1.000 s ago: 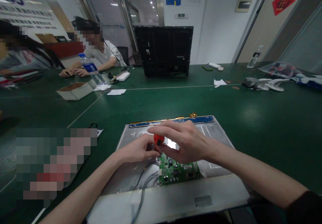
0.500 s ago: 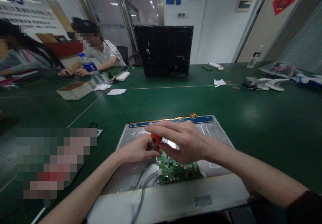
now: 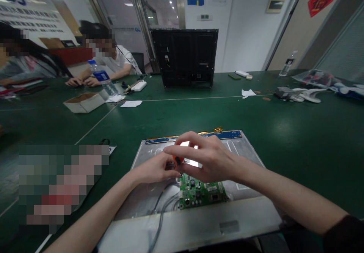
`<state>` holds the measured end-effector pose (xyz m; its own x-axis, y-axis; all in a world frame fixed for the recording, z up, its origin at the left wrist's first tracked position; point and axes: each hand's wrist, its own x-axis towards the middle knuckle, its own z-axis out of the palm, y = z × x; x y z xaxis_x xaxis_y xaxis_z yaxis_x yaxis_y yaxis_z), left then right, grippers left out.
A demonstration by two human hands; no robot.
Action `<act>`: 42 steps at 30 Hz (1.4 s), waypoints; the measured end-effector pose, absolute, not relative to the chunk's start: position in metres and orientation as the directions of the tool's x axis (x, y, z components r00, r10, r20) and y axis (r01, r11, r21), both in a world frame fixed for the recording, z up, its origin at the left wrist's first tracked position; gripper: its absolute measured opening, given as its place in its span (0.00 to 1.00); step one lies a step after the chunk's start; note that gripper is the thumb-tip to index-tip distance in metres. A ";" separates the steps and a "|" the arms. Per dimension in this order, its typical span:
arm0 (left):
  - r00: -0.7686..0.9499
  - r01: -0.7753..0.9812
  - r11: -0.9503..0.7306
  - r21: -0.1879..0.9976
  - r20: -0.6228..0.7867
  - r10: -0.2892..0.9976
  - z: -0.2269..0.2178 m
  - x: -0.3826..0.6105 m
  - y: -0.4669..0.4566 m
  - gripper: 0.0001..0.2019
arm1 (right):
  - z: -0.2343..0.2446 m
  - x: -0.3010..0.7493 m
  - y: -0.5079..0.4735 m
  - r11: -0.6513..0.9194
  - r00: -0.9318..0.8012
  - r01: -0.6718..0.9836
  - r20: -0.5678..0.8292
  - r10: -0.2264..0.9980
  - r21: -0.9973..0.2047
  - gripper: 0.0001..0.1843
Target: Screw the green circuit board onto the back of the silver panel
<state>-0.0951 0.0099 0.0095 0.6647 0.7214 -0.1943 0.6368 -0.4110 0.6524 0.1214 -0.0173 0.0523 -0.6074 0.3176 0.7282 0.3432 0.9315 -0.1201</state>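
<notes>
A screwdriver with a red-orange and black handle [image 3: 178, 159] stands above the green circuit board [image 3: 200, 192]. My right hand [image 3: 210, 156] has its fingers and thumb round the handle, the index finger bent up over it. From the other side, my left hand [image 3: 155, 167] closes its fingertips round the lower part of the screwdriver. Its tip is hidden by the fingers. Beneath both hands lies a flat metal-backed panel [image 3: 244, 165], with a blue circuit strip [image 3: 227, 135] along its far edge. Grey cables [image 3: 162, 217] run from the board's left side across the near edge.
A black monitor-like unit [image 3: 187, 57] stands across the green table [image 3: 184, 112]. Left of it are a water bottle [image 3: 104, 77], a small open box [image 3: 83, 103] and two seated people. On the right lie scrap paper [image 3: 248, 93], tools and a plastic bag [image 3: 320, 78].
My right fingers have shifted on the screwdriver handle, the index finger lifting and bending. The handle's visible marking has turned. My left hand stays in place.
</notes>
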 end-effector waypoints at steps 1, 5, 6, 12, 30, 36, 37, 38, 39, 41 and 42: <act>0.672 0.629 -0.416 0.657 -0.190 0.716 0.009 -0.095 0.010 0.10 | 0.053 0.121 -0.017 0.935 -0.613 0.328 0.724 0.317 -0.132 0.19; 0.698 0.595 -0.443 0.670 -0.158 0.699 0.006 -0.094 0.010 0.10 | 0.053 0.122 -0.018 0.943 -0.641 0.292 0.700 0.315 -0.157 0.24; 0.701 0.591 -0.449 0.671 -0.152 0.696 0.006 -0.094 0.011 0.11 | 0.053 0.122 -0.018 0.941 -0.642 0.298 0.696 0.322 -0.160 0.24; 0.715 0.588 -0.451 0.671 -0.170 0.678 0.006 -0.095 0.014 0.09 | 0.052 0.120 -0.017 0.931 -0.606 0.325 0.718 0.342 -0.169 0.18; 0.716 0.543 -0.407 0.735 -0.151 0.682 0.011 -0.091 0.011 0.09 | 0.053 0.122 -0.018 0.934 -0.652 0.308 0.675 0.346 -0.182 0.25; 0.707 0.608 -0.439 0.661 -0.200 0.678 0.013 -0.094 0.015 0.11 | 0.051 0.120 -0.017 0.925 -0.626 0.341 0.693 0.358 -0.170 0.19; 0.702 0.612 -0.439 0.658 -0.195 0.686 0.012 -0.094 0.015 0.11 | 0.051 0.120 -0.017 0.925 -0.619 0.343 0.700 0.355 -0.165 0.18; 0.693 0.617 -0.436 0.655 -0.190 0.696 0.011 -0.095 0.015 0.11 | 0.051 0.120 -0.017 0.925 -0.614 0.346 0.707 0.352 -0.160 0.16; 0.682 0.627 -0.431 0.649 -0.189 0.707 0.010 -0.096 0.015 0.12 | 0.051 0.120 -0.016 0.923 -0.609 0.350 0.710 0.352 -0.157 0.15; 0.661 0.650 -0.416 0.635 -0.202 0.723 0.008 -0.097 0.014 0.12 | 0.051 0.120 -0.016 0.922 -0.607 0.354 0.712 0.354 -0.157 0.14; 0.656 0.657 -0.413 0.631 -0.208 0.726 0.007 -0.098 0.013 0.11 | 0.051 0.120 -0.016 0.922 -0.613 0.352 0.704 0.358 -0.163 0.14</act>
